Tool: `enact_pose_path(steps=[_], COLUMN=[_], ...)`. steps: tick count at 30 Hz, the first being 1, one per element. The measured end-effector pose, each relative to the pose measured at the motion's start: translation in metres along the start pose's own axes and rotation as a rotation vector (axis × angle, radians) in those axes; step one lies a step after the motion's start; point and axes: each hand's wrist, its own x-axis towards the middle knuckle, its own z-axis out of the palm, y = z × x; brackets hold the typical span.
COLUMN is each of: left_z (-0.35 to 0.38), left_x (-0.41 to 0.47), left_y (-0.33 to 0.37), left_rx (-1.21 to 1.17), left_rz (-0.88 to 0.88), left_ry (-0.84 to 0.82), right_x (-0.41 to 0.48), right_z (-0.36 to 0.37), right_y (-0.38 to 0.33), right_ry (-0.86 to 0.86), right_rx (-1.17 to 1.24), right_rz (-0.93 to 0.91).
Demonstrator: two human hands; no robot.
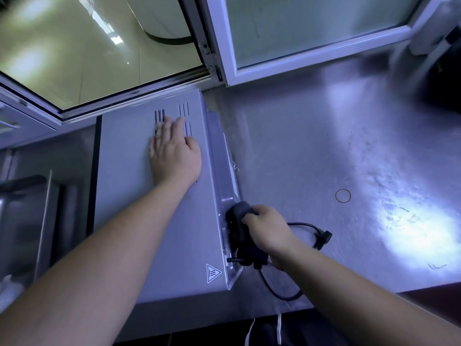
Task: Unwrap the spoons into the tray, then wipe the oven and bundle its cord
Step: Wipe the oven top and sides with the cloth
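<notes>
One oven (pixel 149 221), pale grey, sits on the steel surface (pixel 299 146) at centre-left of the frame, top panel facing the camera. Three groups of vent slots show on the top near its upper edge: 3 slots, 3 slots, 2 slots. Any further slots under the fingers can't be told. One triangular heat warning sticker (pixel 213 272) is at the lower right corner of the top.

Two grips are in view, both bare hands. The left grip (pixel 174 156) lies palm down on the oven top with fingers straight and spread, tips touching the slots, holding nothing. The right grip (pixel 267 231), lower centre of the frame, has its fingers curled round one dark cloth (pixel 239 216), which is pressed against the oven's right-hand side panel.

One black cord (pixel 282 293) comes out at the lower end of that panel, just under the cloth. It loops loose over the surface, unbundled. One plug (pixel 324 237) lies on the surface just right of the right grip.

One rubber band (pixel 336 196) lies flat on the surface at right of centre, well apart from cord and oven.

One metal tray (pixel 30 181) is at the left edge, beside the oven; contents can't be told.

Window frames run across the top of the frame. Two white drawstrings (pixel 279 328) hang at bottom centre.
</notes>
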Motion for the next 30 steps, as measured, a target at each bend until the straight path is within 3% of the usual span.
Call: enact_pose_path(steps=[5, 8, 12, 15, 20, 26, 30], left_z=[-0.003, -0.011, -0.031, -0.045, -0.061, -0.071, -0.064], left_x=[0.003, 0.011, 0.02, 0.017, 0.018, 0.02, 0.009], left_y=[-0.002, -0.007, -0.034, -0.076, -0.151, -0.189, -0.2], left_rx=[-0.026, -0.087, -0.197, -0.118, -0.027, -0.053, -0.278], left_rz=[0.003, 0.013, 0.149, 0.236, 0.142, 0.123, 0.093], left_ry=[-0.043, -0.135, -0.239, -0.214, -0.127, -0.173, -0.218], right_x=[0.0, -0.013, -0.05, -0.087, -0.135, -0.136, -0.116], right_z=[-0.008, -0.013, -0.011, -0.004, 0.022, 0.082, 0.118], right_y=[-0.001, -0.005, -0.009, 0.001, 0.023, 0.036, 0.043], right_ry=[0.346, 0.445, 0.472, 0.514, 0.506, 0.507, 0.591], right_rx=[0.195, 0.273, 0.203, 0.086, -0.089, 0.106, 0.113], right_rz=[-0.039, -0.063, -0.097, -0.131, -0.111, -0.05, -0.091])
